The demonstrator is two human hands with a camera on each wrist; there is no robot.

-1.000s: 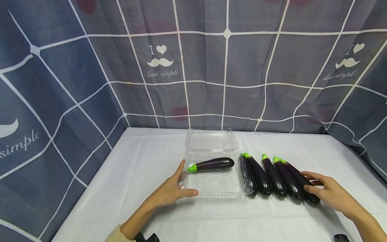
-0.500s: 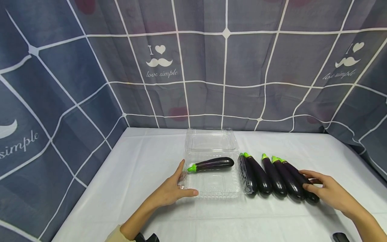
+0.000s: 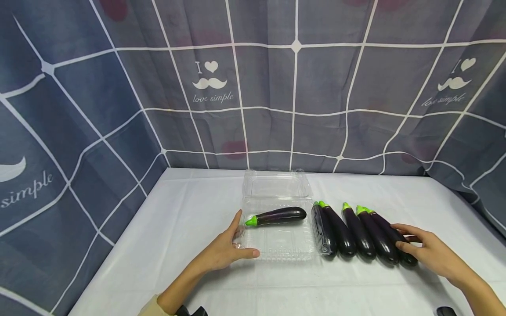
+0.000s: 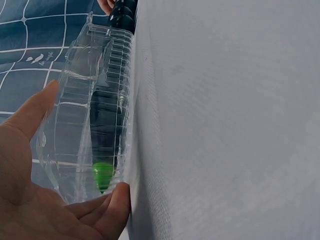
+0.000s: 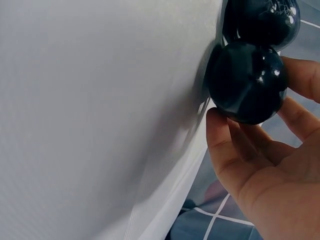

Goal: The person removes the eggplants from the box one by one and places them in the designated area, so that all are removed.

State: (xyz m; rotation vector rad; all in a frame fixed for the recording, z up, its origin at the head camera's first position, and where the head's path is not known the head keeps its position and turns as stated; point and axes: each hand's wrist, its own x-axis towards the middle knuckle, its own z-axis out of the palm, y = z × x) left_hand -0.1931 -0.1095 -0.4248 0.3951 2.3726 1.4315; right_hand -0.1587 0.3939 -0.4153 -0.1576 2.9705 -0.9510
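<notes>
A clear plastic clamshell box [image 3: 276, 243] lies with its lid folded back on the white table. One eggplant [image 3: 282, 215] with a green stem end lies crosswise inside it. My left hand [image 3: 223, 250] rests at the box's left side, thumb and fingers spread along the wall; the left wrist view shows fingertips [image 4: 120, 200] low by the table. To the right, several eggplants [image 3: 361, 237] lie side by side, green ends away from me. My right hand [image 3: 431, 250] grips the rightmost eggplant [image 5: 247, 82] near its rounded end, thumb on one side and fingers curled on the other.
The clear wall of the box overlaps the leftmost eggplant of the row [image 3: 324, 235]. A grey checked curtain [image 3: 269, 87] hangs behind the table and along both sides. A small black object [image 3: 446, 310] shows at the bottom right edge.
</notes>
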